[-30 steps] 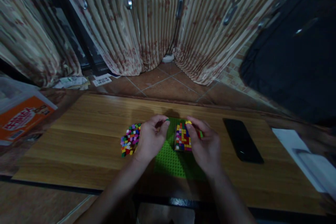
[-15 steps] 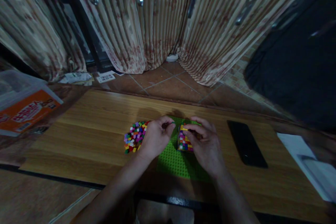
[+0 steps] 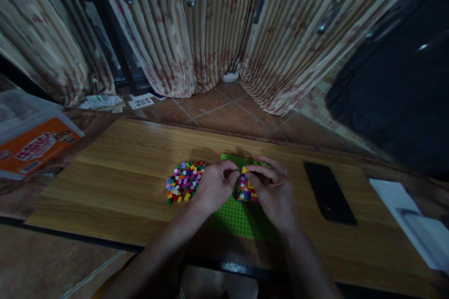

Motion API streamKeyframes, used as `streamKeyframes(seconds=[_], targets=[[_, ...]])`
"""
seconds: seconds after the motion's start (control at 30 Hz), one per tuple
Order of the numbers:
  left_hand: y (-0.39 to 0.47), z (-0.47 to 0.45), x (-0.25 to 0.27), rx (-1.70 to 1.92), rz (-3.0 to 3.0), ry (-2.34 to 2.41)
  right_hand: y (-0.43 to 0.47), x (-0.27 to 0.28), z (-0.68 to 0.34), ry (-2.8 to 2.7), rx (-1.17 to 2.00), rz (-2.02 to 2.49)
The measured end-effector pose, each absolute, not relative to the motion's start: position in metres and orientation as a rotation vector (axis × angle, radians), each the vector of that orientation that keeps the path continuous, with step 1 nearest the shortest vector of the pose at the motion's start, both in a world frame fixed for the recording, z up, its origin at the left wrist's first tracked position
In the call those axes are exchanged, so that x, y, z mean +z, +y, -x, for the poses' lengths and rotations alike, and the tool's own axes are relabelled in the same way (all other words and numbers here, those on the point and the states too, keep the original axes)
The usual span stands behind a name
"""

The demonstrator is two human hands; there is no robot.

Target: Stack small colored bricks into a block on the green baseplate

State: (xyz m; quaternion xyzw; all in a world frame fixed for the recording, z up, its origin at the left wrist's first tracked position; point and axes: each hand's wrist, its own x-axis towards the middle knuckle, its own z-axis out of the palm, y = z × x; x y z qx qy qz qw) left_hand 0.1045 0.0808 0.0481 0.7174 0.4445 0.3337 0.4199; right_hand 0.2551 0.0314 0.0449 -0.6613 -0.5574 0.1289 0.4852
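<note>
A block of small multicoloured bricks [image 3: 246,191] stands on the green studded baseplate [image 3: 234,217]. My right hand [image 3: 275,189] is closed around the block's right and far side, thumb and fingers at its top. My left hand [image 3: 218,186] pinches a small dark green brick [image 3: 237,170] at its fingertips, close to the upper left corner of the block; whether it touches cannot be made out. Left of that hand lies a pile of loose coloured bricks [image 3: 183,180], partly hidden behind it. The right side of the block is hidden by my right hand.
The wooden table [image 3: 105,182] carries a black phone [image 3: 329,192] to the right. White papers [image 3: 403,215] lie at the right edge. A plastic tub with an orange label [image 3: 42,142] stands at the left. Striped curtains [image 3: 217,32] hang beyond the table.
My left hand has moved right with the small green brick, up to the block. More of the loose pile shows now. My right hand stays on the block.
</note>
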Motion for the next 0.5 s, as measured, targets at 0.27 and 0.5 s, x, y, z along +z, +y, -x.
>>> streamKeyframes(seconds=[0.27,0.5], targets=[[0.0830,-0.1025,0.0480,0.843,-1.819,1.138,0.0295,0.0476,-0.2589,-1.457,0.292,1.602],[0.0816,-0.1028,0.0527,0.842,-1.788,1.141,0.0277,0.0460,-0.2587,-1.585,0.206,1.541]])
